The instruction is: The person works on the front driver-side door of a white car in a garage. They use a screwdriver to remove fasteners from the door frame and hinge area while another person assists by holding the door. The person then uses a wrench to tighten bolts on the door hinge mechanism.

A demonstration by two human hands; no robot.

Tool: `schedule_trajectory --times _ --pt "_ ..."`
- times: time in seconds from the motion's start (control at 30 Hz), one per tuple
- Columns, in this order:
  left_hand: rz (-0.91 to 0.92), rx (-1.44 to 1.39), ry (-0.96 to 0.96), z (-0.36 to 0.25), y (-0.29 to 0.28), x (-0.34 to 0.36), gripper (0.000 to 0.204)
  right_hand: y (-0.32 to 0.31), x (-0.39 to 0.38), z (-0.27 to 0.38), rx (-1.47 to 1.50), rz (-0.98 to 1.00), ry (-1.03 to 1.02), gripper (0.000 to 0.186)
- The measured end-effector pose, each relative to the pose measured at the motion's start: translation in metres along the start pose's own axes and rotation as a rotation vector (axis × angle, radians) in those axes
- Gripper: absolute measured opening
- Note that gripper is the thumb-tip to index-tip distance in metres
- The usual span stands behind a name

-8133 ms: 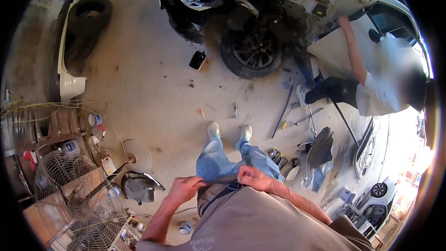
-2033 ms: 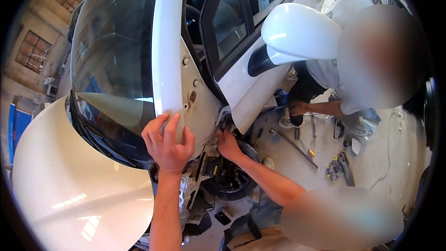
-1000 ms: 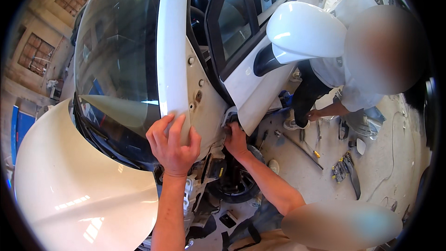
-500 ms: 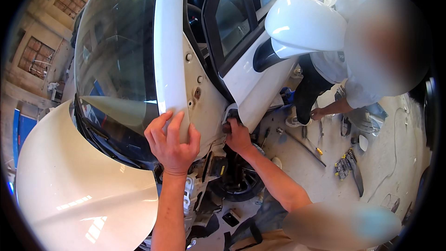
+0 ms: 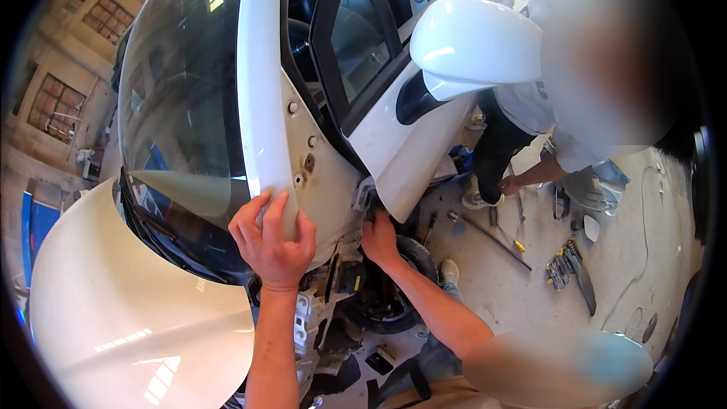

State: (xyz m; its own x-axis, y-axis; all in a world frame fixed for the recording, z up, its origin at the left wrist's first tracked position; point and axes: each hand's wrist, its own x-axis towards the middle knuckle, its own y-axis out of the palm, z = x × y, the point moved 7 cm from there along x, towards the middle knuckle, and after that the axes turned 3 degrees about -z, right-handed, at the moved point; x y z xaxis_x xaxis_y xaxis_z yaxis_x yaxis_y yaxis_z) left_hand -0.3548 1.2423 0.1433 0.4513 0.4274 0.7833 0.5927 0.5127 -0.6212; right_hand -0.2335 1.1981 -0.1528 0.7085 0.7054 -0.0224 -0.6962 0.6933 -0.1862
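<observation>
Grip [image 5: 274,250], left — half-spread on pillar [image 5: 261,98]

2 bare forearms [image 5: 274,344], tan shirt [image 5: 430,398], dark belt [image 5: 418,382], blue jeans [image 5: 438,356].

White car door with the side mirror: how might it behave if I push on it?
The white car door would probably feel stiff and fairly heavy, being a broad panel carrying a window frame and a bulky side mirror. The mirror's glossy, rounded shell may be slippery under a palm.

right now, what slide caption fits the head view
Left hand on a white windshield pillar, right hand near the front edge of a white car door.
</observation>
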Motion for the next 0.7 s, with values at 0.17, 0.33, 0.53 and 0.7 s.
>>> schedule_trajectory --times 0.17,0.33,0.53,0.7 --pt "0.000 -0.019 -0.008 0.002 0.000 0.000 0.041 0.015 0.012 0.003 -0.127 0.058 -0.073 0.034" --pt "-0.025 -0.038 0.001 0.004 -0.003 0.000 0.040 0.019 0.015 0.006 -0.223 0.135 -0.255 0.044" --pt "-0.031 -0.053 -0.022 0.005 -0.002 -0.001 0.039 0.018 0.025 0.003 -0.325 0.140 -0.228 0.066" --pt "-0.059 -0.022 -0.012 0.007 -0.006 0.000 0.038 0.024 0.020 0.015 -0.355 0.189 -0.065 0.065"
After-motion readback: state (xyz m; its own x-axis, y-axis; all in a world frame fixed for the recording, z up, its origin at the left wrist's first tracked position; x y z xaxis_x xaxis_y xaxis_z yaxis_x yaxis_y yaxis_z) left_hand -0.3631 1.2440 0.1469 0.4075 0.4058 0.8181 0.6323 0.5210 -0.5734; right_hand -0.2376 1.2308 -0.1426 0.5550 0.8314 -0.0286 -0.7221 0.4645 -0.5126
